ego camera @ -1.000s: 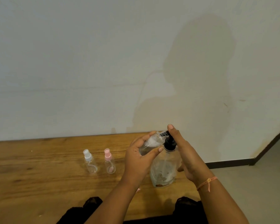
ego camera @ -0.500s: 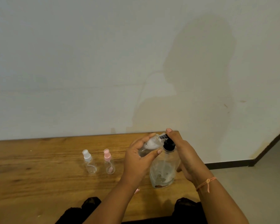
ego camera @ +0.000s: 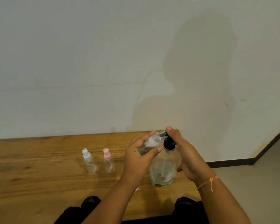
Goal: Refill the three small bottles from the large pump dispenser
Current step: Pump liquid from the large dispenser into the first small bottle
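Observation:
A large clear pump dispenser (ego camera: 162, 172) with a black pump head (ego camera: 169, 143) stands on the wooden table (ego camera: 39, 183). My right hand (ego camera: 184, 152) rests over the pump head, its fingers pressing on top. My left hand (ego camera: 139, 157) grips a small clear bottle (ego camera: 149, 143), tilted with its open mouth at the pump's spout. Two more small bottles stand to the left: one with a white spray cap (ego camera: 88, 160), one with a pink spray cap (ego camera: 108, 160).
A small pink cap (ego camera: 137, 189) peeks out on the table under my left forearm. A plain wall rises right behind the table. The table's right end lies just past the dispenser, with floor beyond. Dark trousers show at the bottom.
My right hand dipped on the pump head half a second ago and has come back up slightly. The left hand keeps the small bottle at the spout.

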### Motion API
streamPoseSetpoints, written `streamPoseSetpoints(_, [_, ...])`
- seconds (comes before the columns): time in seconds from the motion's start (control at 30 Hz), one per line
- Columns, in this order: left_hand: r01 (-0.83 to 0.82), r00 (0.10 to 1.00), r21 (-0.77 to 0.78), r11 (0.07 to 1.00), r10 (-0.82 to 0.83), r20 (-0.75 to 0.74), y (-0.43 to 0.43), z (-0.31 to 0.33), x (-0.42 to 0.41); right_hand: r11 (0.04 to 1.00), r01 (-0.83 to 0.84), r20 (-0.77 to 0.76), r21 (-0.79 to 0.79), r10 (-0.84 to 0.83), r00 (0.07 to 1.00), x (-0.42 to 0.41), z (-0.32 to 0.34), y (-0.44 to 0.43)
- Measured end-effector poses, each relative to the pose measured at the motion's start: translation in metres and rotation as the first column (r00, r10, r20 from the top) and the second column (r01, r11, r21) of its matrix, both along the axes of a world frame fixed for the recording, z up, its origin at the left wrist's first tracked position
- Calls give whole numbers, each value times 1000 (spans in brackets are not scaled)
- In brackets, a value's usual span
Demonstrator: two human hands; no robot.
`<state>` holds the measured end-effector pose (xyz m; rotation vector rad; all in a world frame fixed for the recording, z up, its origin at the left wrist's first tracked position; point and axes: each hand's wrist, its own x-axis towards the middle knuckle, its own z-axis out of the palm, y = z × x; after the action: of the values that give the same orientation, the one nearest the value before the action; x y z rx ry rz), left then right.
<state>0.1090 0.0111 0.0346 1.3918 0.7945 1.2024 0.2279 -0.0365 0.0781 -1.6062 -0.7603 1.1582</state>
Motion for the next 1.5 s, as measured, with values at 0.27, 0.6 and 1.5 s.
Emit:
streamPoseSetpoints(0.27, [0, 1000, -10, 1000, 0, 5, -1, -1, -1, 999, -11, 2, 35, 11, 1000, -2, 5, -4])
streamPoseSetpoints(0.6, [10, 999, -4, 1000, -10, 37, -1, 1, 0, 1000, -9, 8, 5, 9, 1000, -4, 8, -3])
streamPoseSetpoints(1.5, [-5, 1000, -12, 1000, 5, -7, -1, -1, -1, 1000, -9, 26, -26, 10, 1000, 3, -2, 1])
